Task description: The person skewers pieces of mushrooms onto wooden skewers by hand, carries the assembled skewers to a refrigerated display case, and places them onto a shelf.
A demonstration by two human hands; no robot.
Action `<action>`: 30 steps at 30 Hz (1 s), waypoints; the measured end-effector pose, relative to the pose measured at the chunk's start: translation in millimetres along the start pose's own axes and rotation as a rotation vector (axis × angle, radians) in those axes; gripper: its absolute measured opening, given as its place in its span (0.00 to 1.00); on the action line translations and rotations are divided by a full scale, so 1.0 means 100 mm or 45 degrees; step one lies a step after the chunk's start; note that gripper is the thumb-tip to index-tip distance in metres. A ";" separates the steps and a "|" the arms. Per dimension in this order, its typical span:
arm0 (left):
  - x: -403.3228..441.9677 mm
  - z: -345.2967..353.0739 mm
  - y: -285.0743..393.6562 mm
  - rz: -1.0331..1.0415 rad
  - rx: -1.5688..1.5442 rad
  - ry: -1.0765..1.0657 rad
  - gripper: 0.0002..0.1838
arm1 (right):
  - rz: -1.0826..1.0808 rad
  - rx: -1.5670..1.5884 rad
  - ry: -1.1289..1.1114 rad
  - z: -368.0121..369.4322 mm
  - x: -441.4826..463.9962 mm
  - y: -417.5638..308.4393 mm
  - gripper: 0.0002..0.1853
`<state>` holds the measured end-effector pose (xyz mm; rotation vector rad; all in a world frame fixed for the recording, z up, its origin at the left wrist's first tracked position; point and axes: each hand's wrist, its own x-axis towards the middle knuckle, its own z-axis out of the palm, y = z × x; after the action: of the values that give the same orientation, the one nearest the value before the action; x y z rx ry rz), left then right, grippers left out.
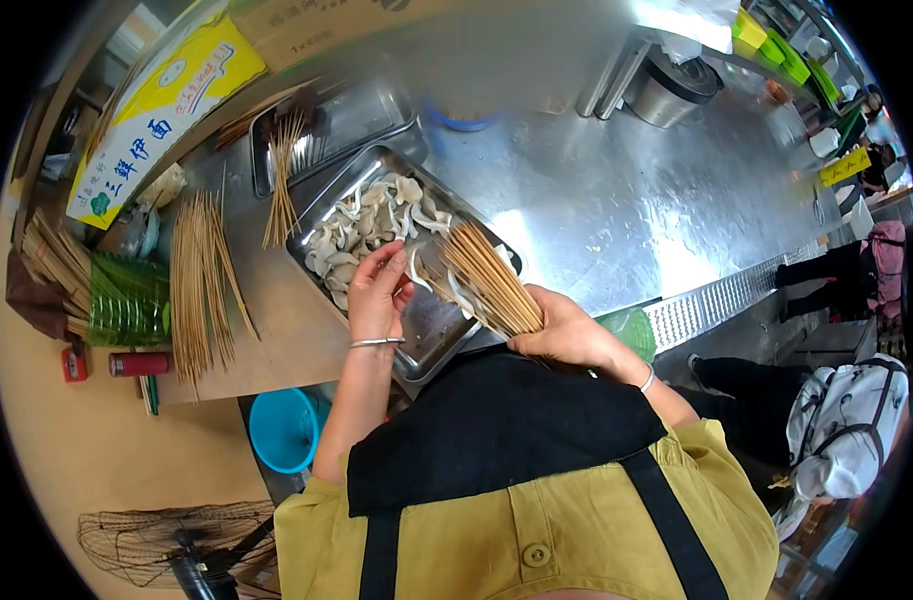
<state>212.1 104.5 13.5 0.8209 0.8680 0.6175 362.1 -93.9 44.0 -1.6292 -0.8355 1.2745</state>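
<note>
My right hand (568,328) is wrapped around the lower end of a thick bundle of bamboo skewers (488,275), which points away from me over a metal tray (438,335). Strips of pale mushroom hang on skewers at the bundle's left side. My left hand (378,292) is closed, thumb and fingers pinched at a curved mushroom strip (416,268) beside the bundle. A heap of torn oyster mushrooms (361,232) fills the tray's far left part. Wet bare metal shows at its near end.
Loose skewers (201,280) lie left on the steel table (616,215). More skewers (283,170) rest across a second tray (368,118). A blue bucket (283,430) and a fan (176,545) stand below left. A person with a white backpack (844,425) is at right.
</note>
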 end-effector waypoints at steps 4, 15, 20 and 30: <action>-0.02 0.05 0.00 0.023 0.028 0.023 0.13 | -0.003 -0.006 -0.021 0.01 0.01 -0.01 0.27; -0.06 0.04 -0.09 0.067 -0.013 0.078 0.12 | -0.009 -0.050 0.005 0.05 0.02 -0.01 0.27; -0.16 0.08 -0.09 0.088 -0.046 0.068 0.13 | 0.020 -0.067 0.015 0.07 0.02 -0.02 0.28; -0.35 0.20 -0.21 -0.019 -0.024 0.109 0.13 | 0.013 -0.194 0.041 0.09 0.03 -0.07 0.28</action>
<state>213.6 59.4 18.2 0.7749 0.9442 0.6504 354.0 -86.8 48.7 -1.7714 -0.9242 1.2130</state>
